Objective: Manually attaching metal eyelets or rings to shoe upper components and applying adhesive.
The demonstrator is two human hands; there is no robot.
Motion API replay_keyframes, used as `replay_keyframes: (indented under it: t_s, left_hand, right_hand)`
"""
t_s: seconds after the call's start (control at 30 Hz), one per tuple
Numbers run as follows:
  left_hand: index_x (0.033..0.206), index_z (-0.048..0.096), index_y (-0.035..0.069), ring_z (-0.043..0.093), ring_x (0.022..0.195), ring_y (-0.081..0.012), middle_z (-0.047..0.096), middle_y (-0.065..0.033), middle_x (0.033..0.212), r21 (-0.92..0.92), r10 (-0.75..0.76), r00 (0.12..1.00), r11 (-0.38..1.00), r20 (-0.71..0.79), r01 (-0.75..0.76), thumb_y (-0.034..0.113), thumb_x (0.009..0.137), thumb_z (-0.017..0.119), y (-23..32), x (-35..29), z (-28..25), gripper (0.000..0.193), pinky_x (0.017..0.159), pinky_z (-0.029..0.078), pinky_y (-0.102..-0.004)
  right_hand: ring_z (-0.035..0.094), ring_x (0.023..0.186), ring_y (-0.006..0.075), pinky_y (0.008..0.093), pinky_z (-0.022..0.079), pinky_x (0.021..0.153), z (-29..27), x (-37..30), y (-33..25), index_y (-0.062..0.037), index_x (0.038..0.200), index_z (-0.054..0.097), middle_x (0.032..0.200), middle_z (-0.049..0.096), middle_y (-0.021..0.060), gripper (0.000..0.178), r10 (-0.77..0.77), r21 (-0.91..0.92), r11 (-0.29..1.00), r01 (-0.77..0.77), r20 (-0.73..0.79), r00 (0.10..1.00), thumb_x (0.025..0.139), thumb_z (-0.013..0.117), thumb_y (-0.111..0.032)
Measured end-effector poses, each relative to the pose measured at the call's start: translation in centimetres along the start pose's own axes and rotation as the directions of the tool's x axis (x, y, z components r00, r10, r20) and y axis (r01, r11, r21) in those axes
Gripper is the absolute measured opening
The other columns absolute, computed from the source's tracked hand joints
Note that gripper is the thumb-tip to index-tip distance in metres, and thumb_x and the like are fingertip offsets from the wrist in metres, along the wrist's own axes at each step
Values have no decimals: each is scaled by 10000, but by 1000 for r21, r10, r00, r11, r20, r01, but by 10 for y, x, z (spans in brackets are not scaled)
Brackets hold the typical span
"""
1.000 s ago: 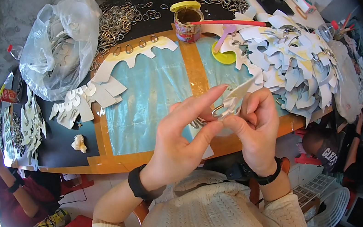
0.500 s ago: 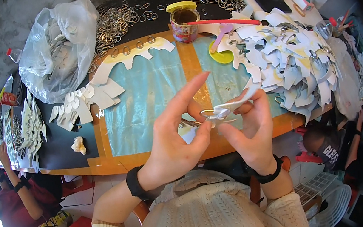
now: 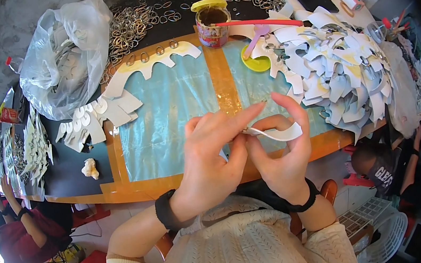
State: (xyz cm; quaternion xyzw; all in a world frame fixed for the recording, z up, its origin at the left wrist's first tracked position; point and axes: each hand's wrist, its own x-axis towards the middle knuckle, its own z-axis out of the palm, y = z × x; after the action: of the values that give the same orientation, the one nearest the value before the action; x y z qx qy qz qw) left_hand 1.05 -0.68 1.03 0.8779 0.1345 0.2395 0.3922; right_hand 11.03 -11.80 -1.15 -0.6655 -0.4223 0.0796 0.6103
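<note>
Several bare pieces (image 3: 96,132) lie on the bench (image 3: 73,172), seemingly left to do; four rings (image 3: 159,50) stand along a strip (image 3: 124,75). The left hand (image 3: 205,153) pinches the held piece (image 3: 283,134), thumb and index together, any ring hidden; the right hand's (image 3: 284,161) fingers grip it, index raised apart. The far-right pile (image 3: 347,69), rings among it, looks done.

I hold one thin white piece (image 3: 287,133) up off the table (image 3: 76,172), its inner end pinched at my left fingers (image 3: 236,122) and mostly hidden there. From that end it runs rightward as a smooth, bent strip, sagging in the middle and rising slightly toward its blunt outer end, which rests against my right fingers (image 3: 299,114). Its visible face looks plain and pale.
</note>
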Motion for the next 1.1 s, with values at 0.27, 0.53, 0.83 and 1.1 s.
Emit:
replay_keyframes:
  t_s: [0.27,0.53,0.83,1.1]
  left_hand:
    - [1262,474,27,562,929,-154,607,-48,923,-562,-214,958,776,192,286,171,883,596,-25,-1,-7,424,902,390,-314]
    - [959,595,-24,543,726,-45,603,-1,812,-672,-368,875,565,313,479,160,902,602,-20,-4,0,193,646,446,-201]
    - [874,599,-29,540,646,-35,616,-21,733,-500,-456,864,709,212,497,123,879,613,-15,-6,-4,153,543,433,-199]
    - [871,624,-6,589,602,-203,629,-118,755,-265,-274,958,920,87,287,87,826,628,1,-7,-2,103,537,464,-282]
  right_hand:
    - [586,959,162,288,486,809,-17,19,6,-6,1315,321,1096,554,120,616,429,561,698,-445,169,887,783,629,43]
    - [550,1050,189,331,452,892,-23,17,24,-11,1361,273,1172,527,113,585,452,691,391,-609,432,781,864,583,-12]
    - [549,934,177,314,443,815,-40,-8,18,-37,1198,436,1060,552,101,480,185,15,983,-184,-157,970,780,668,-13]
    - [565,751,194,316,361,639,-23,17,-1,-93,1039,577,890,610,21,401,-430,-332,801,499,261,864,663,697,-28]
